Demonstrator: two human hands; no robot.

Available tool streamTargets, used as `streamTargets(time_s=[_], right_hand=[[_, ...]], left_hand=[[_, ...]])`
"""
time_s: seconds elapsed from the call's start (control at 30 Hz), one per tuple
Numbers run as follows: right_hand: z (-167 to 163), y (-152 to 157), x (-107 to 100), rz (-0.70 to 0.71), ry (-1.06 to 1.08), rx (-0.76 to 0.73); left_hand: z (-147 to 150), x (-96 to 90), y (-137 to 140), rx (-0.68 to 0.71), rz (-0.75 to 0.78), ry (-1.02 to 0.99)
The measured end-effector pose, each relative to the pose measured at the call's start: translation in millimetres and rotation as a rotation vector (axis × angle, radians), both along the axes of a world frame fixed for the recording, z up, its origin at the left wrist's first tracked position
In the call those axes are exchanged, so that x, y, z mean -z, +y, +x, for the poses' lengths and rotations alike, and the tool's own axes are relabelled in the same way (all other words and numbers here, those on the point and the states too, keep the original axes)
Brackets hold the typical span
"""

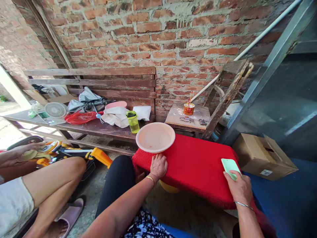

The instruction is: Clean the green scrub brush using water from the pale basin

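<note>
My right hand (239, 188) grips a mint-green smartphone (230, 165) over the right end of a red cloth-covered table (198, 162). The camera lens dot shows on the phone's upper edge. My left hand (158, 167) rests on the near edge of the red cloth, its fingers lying forward against the near side of a pale pink plastic basin (156, 137). The fingertips are close under the basin's rim, and nothing shows in that hand. The basin stands upright at the table's left end and looks to hold water.
On the left, a wooden bench (111, 129) carries a yellow-green bottle (133, 122), white cloth, a red bag and a small fan (55, 109). A chair (185, 114) behind holds a red pot and padlocks. A cardboard box (264, 157) sits right; another person sits left.
</note>
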State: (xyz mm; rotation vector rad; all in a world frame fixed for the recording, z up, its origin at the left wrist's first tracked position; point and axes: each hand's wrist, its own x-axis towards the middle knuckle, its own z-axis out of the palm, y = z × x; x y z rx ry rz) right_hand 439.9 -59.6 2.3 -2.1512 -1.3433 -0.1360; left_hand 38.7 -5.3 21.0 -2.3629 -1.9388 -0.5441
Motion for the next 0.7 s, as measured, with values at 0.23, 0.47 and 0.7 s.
streamTargets(time_s=[0.23,0.47,0.7], right_hand=[[-10,2,-3,0.022,-0.063,-0.126],[3,-3,0,-0.014,0.096,0.008],[-15,1,-8,0.033,0.056,-0.158]], left_hand=[[1,-2.5,-1,0.001,0.001,0.009],[0,-1.6,-1,0.002,0.005,0.011],[0,-1.9,-1,0.005,0.011,0.005]])
